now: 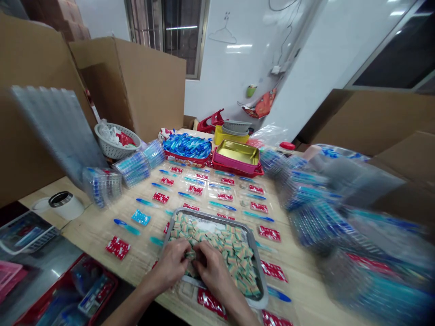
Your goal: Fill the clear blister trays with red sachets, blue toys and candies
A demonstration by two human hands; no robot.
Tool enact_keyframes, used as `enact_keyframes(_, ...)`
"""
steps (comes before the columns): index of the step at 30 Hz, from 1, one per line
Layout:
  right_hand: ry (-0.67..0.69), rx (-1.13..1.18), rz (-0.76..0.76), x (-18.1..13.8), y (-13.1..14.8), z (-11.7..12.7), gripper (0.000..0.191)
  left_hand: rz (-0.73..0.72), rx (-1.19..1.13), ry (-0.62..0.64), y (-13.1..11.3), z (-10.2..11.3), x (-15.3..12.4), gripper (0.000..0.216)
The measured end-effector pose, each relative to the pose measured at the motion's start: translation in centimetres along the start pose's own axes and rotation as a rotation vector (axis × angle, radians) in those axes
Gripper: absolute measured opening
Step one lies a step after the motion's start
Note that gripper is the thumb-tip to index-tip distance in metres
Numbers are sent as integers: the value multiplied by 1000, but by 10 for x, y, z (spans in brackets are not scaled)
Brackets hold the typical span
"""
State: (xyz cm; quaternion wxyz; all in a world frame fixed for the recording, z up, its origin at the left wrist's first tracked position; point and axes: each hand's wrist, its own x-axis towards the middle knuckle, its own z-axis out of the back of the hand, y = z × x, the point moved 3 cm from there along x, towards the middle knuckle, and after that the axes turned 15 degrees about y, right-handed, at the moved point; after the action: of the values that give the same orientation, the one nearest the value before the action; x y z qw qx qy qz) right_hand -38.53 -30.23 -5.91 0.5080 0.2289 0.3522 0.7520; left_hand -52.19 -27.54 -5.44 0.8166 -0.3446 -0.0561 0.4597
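Left hand (173, 265) and right hand (212, 270) side by side, palms down, fingers pinched on packets (234, 253) in metal tray (208, 224).

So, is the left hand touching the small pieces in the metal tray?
Touching. The head view shows the left hand with its fingers down among the green-and-tan pieces at the near end of the metal tray.

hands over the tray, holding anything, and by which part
Both the left hand and right hand pinch small blocks in the tray; grip point hidden.
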Motion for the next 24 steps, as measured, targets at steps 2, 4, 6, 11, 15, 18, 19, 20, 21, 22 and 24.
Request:
enact_keyframes(2,-17,8,-20,0,0,0,25,11,-7,8,-2,0,-1,20)
enact_keyframes(4,-29,29,-11,0,1,-2,25,10,-9,3,-2,0,-1,22)
enact_keyframes(6,-42,56,9,-1,2,-2,25,3,-8,-4,0,-2,-1,22)
enact_keyframes(11,-76,70,9,-3,0,-1,23,-10,-15,-17,4,-5,0,22)
enact_keyframes(15,-84,73,4,-2,1,0,17,-21,-12,-29,2,-5,-1,22)
enact_keyframes(18,-97,62,-28,1,2,0,10,-35,-28,-30,2,-5,-1,19)
enact_keyframes(19,-101,51,-38,2,1,0,10,-37,-33,-29,2,-5,-1,19)
enact_keyframes(20,-100,41,-46,3,1,0,11,-37,-36,-31,2,-5,-1,19)
enact_keyframes(21,-92,34,-49,3,1,-1,12,-39,-36,-33,3,-5,-1,19)
enact_keyframes(22,-82,29,-49,3,0,-1,13,-40,-36,-36,3,-5,-1,20)
enact_keyframes(24,-59,21,-39,3,0,-2,16,-38,-35,-38,4,-5,-1,22)
